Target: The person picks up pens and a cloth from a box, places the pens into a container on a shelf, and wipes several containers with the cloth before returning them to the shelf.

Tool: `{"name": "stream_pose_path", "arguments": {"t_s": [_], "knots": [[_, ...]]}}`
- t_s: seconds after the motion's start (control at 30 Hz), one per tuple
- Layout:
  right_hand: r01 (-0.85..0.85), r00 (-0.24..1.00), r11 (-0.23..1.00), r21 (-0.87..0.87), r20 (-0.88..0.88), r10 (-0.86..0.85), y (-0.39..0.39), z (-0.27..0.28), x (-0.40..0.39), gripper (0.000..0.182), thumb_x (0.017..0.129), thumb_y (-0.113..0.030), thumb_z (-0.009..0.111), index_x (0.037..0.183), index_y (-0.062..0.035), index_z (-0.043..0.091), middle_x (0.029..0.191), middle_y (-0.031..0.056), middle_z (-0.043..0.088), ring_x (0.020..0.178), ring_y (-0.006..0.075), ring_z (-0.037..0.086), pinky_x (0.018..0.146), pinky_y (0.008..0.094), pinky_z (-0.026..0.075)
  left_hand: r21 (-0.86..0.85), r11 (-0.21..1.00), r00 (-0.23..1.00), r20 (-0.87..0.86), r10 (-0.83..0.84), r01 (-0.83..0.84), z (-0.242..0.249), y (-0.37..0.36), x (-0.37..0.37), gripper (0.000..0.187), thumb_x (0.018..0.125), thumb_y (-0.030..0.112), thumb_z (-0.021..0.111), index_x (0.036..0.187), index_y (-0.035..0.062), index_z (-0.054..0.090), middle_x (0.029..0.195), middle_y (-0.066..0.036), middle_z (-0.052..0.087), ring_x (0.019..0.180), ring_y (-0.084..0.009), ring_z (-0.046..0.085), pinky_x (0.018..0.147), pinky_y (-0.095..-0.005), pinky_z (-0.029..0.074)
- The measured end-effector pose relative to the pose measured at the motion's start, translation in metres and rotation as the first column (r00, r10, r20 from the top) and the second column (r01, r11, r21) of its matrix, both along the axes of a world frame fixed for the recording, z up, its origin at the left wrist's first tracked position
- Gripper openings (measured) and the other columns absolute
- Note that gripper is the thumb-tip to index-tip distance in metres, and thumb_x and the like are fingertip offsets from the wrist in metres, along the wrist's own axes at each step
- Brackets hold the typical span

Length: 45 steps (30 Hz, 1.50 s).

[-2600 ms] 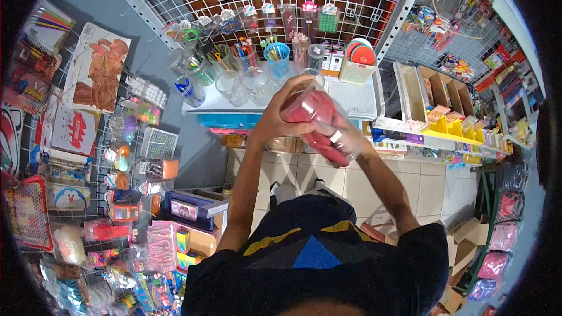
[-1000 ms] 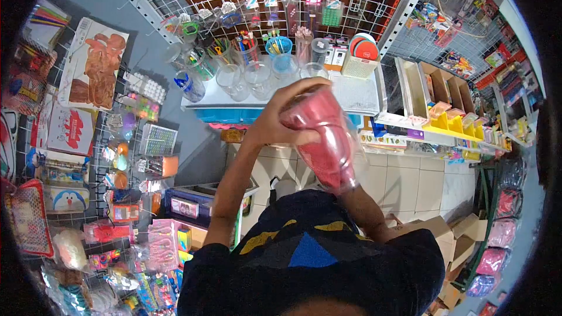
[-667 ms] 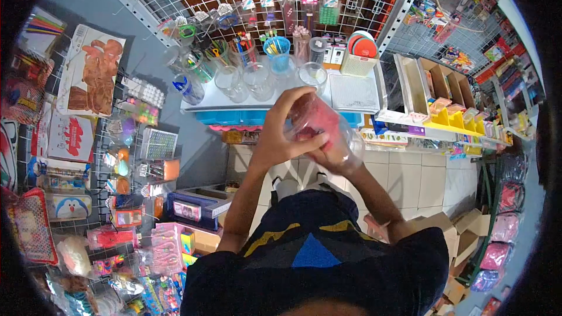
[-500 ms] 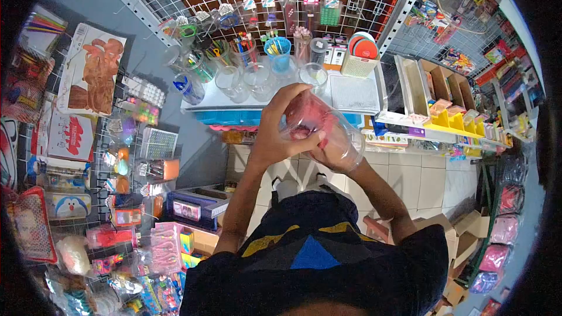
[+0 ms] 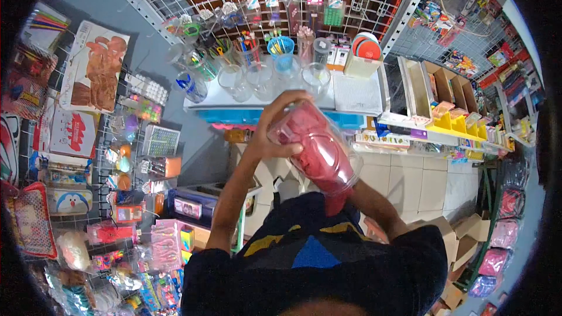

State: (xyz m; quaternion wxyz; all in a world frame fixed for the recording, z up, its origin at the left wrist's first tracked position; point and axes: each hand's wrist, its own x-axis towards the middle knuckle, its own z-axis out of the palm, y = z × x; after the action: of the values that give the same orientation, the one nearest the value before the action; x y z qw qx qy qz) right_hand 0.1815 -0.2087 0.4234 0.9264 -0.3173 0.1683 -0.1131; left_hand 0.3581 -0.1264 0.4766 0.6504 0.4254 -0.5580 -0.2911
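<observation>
A clear plastic jar (image 5: 319, 146) is tilted in front of my chest, its open end toward the lower right. My left hand (image 5: 275, 129) wraps round its upper left end, thumb across the side. A red cloth (image 5: 328, 161) fills the inside of the jar, and a piece of it hangs out at the lower end. The right forearm reaches to that open end. My right hand (image 5: 345, 184) is mostly hidden by the cloth and jar, and its fingers cannot be made out.
Several empty clear jars (image 5: 258, 81) and pen holders, one a blue basket (image 5: 282, 52), stand on the white shelf (image 5: 222, 98) ahead. Compartment trays (image 5: 459, 126) are at the right. Packaged goods hang at the left. Cardboard boxes (image 5: 468, 237) lie at the lower right.
The red cloth now spreads through the jar and hangs out of its lower end; before, it was bunched near the upper end. My right hand has moved down and is now mostly hidden.
</observation>
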Motion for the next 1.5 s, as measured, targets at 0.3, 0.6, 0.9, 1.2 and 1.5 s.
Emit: {"name": "stream_pose_path", "arguments": {"t_s": [0.3,0.6,0.9,1.2,1.5], "knots": [[-0.017,1.000,0.990,0.141,0.010,0.016,-0.026,-0.004,-0.042,0.042,0.094,-0.014,0.053,0.132,0.0001,0.043,0.125,0.0165,0.054,0.112,0.0236,0.056,0.096,0.0345,0.048,-0.079,0.974,0.931,-0.318,0.179,-0.214,-0.042,0.005,0.005,0.071,0.068,0.023,0.076,0.127,-0.0021,0.046,0.123,-0.017,0.048,0.109,-0.0240,0.053,0.087,-0.0411,0.052],[-0.098,0.930,0.614,-0.783,-0.292,-0.224,-0.040,0.082,-0.026,0.053,0.092,-0.039,0.053,0.122,0.0055,0.050,0.110,0.0185,0.061,0.102,0.0295,0.060,0.090,0.0416,0.047,0.071,0.672,0.666,0.239,0.706,-0.737,-0.022,-0.008,-0.030,0.060,0.074,0.018,0.069,0.127,0.0016,0.047,0.122,-0.015,0.051,0.106,-0.0262,0.054,0.088,-0.0369,0.046],[-0.047,0.998,0.488,-0.871,-0.017,0.066,-0.066,0.088,0.023,0.053,0.094,-0.040,0.052,0.125,0.0026,0.047,0.116,0.0118,0.057,0.108,0.0226,0.055,0.097,0.0332,0.039,-0.321,0.848,0.673,0.516,0.530,-0.422,0.004,-0.005,-0.019,0.070,0.054,0.023,0.080,0.118,0.0044,0.057,0.114,-0.019,0.056,0.102,-0.0342,0.056,0.085,-0.0416,0.047],[-0.237,0.957,0.941,0.241,-0.110,0.269,-0.067,-0.018,0.018,0.051,0.095,-0.040,0.051,0.130,-0.0027,0.046,0.120,0.0090,0.054,0.106,0.0164,0.052,0.093,0.0312,0.041,-0.373,0.884,0.939,0.084,0.333,-0.280,-0.005,-0.007,0.002,0.065,0.066,0.035,0.072,0.122,0.0069,0.052,0.117,-0.015,0.052,0.101,-0.0306,0.057,0.080,-0.0419,0.051],[0.674,0.709,0.673,-0.304,0.011,-0.705,0.001,-0.007,0.051,0.040,0.098,-0.036,0.045,0.122,-0.0044,0.052,0.118,0.0099,0.056,0.103,0.0175,0.055,0.089,0.0320,0.045,0.073,0.561,0.323,-0.753,0.573,-0.824,-0.045,-0.039,-0.068,0.063,0.078,0.035,0.064,0.130,0.0074,0.040,0.119,-0.013,0.049,0.105,-0.0286,0.054,0.077,-0.0403,0.053]]}}
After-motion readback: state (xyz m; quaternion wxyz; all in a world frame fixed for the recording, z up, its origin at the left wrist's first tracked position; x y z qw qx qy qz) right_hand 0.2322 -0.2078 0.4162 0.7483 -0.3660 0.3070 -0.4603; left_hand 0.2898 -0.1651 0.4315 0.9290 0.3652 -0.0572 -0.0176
